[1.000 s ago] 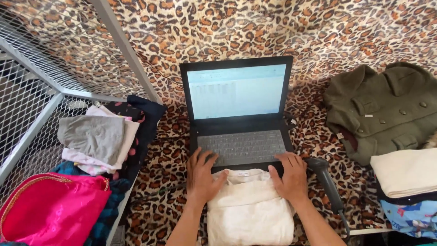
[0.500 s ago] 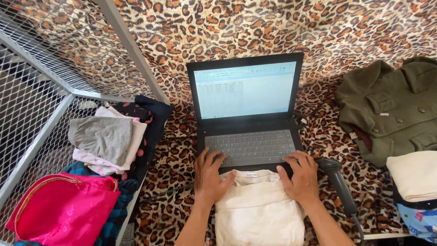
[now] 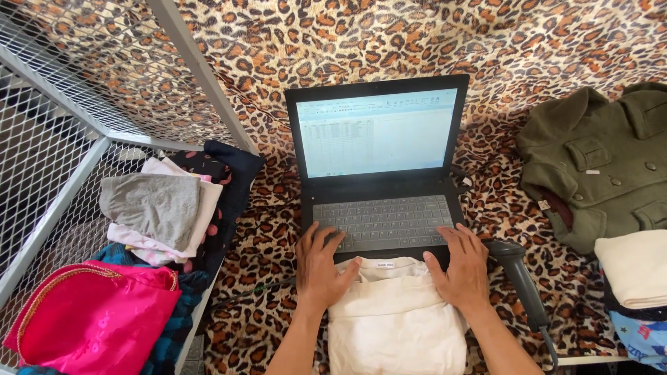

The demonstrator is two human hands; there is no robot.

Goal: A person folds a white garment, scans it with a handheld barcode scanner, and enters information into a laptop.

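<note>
A black laptop (image 3: 379, 160) stands open on a leopard-print cloth (image 3: 486, 48), its screen lit with a spreadsheet. In front of it lies a folded cream garment (image 3: 392, 319). My left hand (image 3: 321, 267) rests with its palm on the garment's left top corner and its fingers spread on the keyboard's lower left. My right hand (image 3: 463, 267) lies the same way at the garment's right top corner, fingers on the keyboard's lower right. Neither hand grips anything.
A black handheld scanner (image 3: 521, 281) lies right of my right hand. An olive coat (image 3: 604, 167) and folded cream and blue clothes (image 3: 636, 278) sit at the right. Left, a wire-mesh bin (image 3: 55, 160) holds grey, white, dark and pink garments (image 3: 153, 208).
The view shifted slightly, so everything sits a little further right and the screen reads sharper. Both hands stay on the garment and keyboard, fingers shifting slightly.
</note>
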